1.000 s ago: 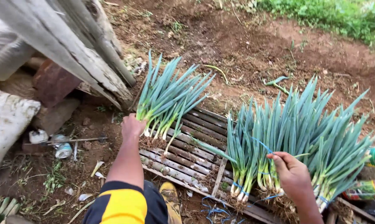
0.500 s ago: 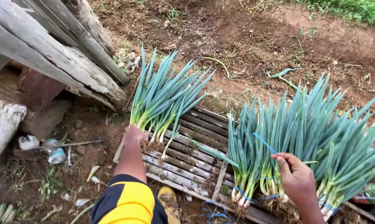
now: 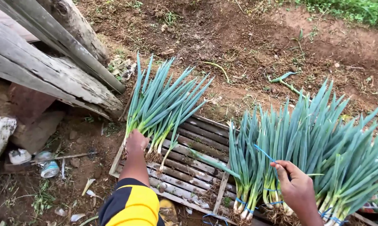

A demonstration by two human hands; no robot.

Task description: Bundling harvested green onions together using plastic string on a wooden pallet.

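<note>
My left hand (image 3: 136, 141) grips the root end of a loose bunch of green onions (image 3: 162, 102) that fans out over the left part of a slatted wooden pallet (image 3: 189, 171). My right hand (image 3: 295, 186) rests against the stems of several tied onion bunches (image 3: 306, 142) on the pallet's right side. Its fingers pinch a thin blue string (image 3: 264, 152) that runs up from those bunches. Blue ties (image 3: 241, 201) wrap the bunches near their white bulbs. My left sleeve (image 3: 130, 205) is yellow and dark.
Weathered wooden planks (image 3: 42, 62) and a log lean at the upper left. Small litter and a crushed can (image 3: 50, 168) lie on the dirt at the left. Bare brown soil (image 3: 247, 37) stretches beyond the pallet, with grass (image 3: 356, 10) at the top right.
The view has shifted slightly. My left hand has slid the loose onion bunch a little down and left on the pallet. My right hand has stayed at the tied bunches.
</note>
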